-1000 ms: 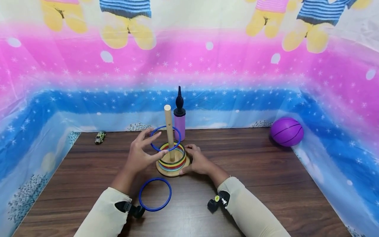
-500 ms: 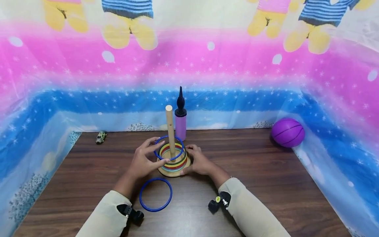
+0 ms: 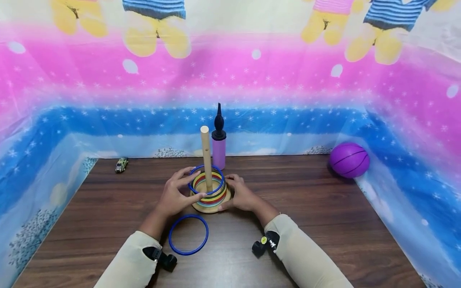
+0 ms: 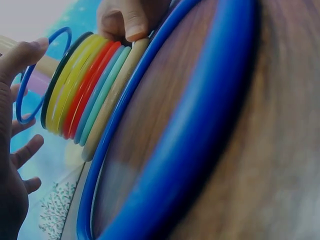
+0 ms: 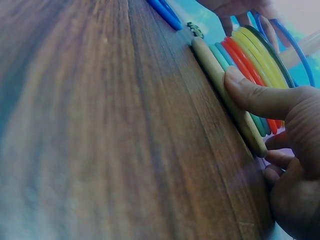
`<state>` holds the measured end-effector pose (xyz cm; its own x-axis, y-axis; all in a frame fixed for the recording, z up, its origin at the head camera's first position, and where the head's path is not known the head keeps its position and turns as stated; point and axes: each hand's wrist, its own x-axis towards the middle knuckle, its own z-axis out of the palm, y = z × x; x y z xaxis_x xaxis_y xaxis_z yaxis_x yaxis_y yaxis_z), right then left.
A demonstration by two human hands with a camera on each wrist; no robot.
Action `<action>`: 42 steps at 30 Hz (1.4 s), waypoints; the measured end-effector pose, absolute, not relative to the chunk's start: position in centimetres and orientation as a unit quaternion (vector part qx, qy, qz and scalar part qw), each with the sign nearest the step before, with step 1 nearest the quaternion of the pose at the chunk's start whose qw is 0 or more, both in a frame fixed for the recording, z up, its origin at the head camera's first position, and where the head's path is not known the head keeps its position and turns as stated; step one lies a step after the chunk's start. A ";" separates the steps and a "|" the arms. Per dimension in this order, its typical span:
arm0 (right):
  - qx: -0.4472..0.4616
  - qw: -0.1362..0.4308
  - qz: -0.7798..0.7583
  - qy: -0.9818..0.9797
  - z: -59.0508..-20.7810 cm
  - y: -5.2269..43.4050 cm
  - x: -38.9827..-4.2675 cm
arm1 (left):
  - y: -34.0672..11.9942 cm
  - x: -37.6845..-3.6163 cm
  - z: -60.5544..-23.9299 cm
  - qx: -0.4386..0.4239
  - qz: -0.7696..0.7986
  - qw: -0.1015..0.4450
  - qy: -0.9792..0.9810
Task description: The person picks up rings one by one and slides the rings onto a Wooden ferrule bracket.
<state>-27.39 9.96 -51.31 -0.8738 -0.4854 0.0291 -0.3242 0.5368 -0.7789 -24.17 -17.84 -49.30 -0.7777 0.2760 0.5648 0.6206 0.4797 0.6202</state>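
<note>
A wooden peg (image 3: 206,156) stands on a round wooden base (image 3: 210,207) that carries a stack of several coloured rings (image 3: 216,195). My left hand (image 3: 190,185) pinches a blue ring (image 3: 219,181) threaded on the peg, level with the top of the stack; the same held ring (image 4: 29,75) hangs beside the stacked rings (image 4: 82,87) in the left wrist view. My right hand (image 3: 230,193) grips the base's right side, its thumb (image 5: 252,95) lying on the base's edge (image 5: 220,75). A second blue ring (image 3: 188,234) lies flat on the table by my left forearm.
A purple hand pump (image 3: 218,146) stands right behind the peg. A purple ball (image 3: 348,160) rests at the table's far right corner, a small toy car (image 3: 121,165) at the far left. Patterned sheeting walls in the brown wooden table (image 3: 324,224) on three sides.
My left hand has lowered the blue ring down the peg, from about halfway up to the top of the stack. The right hand has stayed on the base.
</note>
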 end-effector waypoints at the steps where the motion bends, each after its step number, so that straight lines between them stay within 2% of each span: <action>1: -0.231 0.095 -0.421 0.872 -51.3 9.9 -27.4 | -17.8 -24.2 -49.3 -0.268 -0.431 0.196 -0.839; 25: -0.230 0.098 -0.420 0.872 -51.3 9.9 -27.4 | -17.4 -24.3 -50.0 -0.257 -0.409 0.149 -0.863; 42: -0.228 0.098 -0.417 0.875 -51.1 9.9 -27.3 | -17.5 -24.3 -50.1 -0.261 -0.398 0.145 -0.868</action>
<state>-27.29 9.88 -51.11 -0.8767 -0.4806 0.0189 -0.3175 0.5488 -0.7733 -24.29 -17.52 -50.12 -0.8220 0.3379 0.4583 0.5678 0.5478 0.6144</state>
